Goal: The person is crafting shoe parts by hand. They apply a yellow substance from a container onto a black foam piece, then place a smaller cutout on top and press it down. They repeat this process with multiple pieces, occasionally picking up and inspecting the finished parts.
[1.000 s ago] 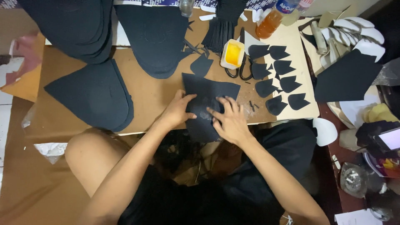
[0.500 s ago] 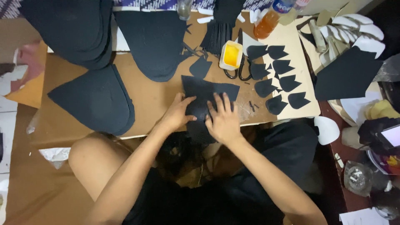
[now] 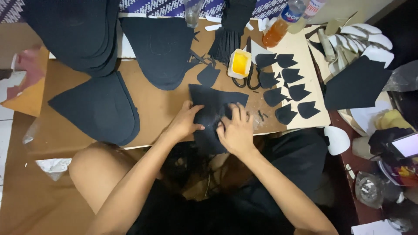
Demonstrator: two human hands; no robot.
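Dark fabric piece (image 3: pixel 212 114): lay at the near edge of the brown surface (image 3: pixel 161 104), hanging partly over it.
Left hand (image 3: pixel 185 123): fingers curled, pinching the fabric's left side.
Right hand (image 3: pixel 237 132): fingers spread flat, pressing on the fabric.
Nearby: yellow glue tub (image 3: pixel 239 63) and scissors (image 3: pixel 248 80) just beyond.
Hidden: the fabric's lower end blended into dark clothing.
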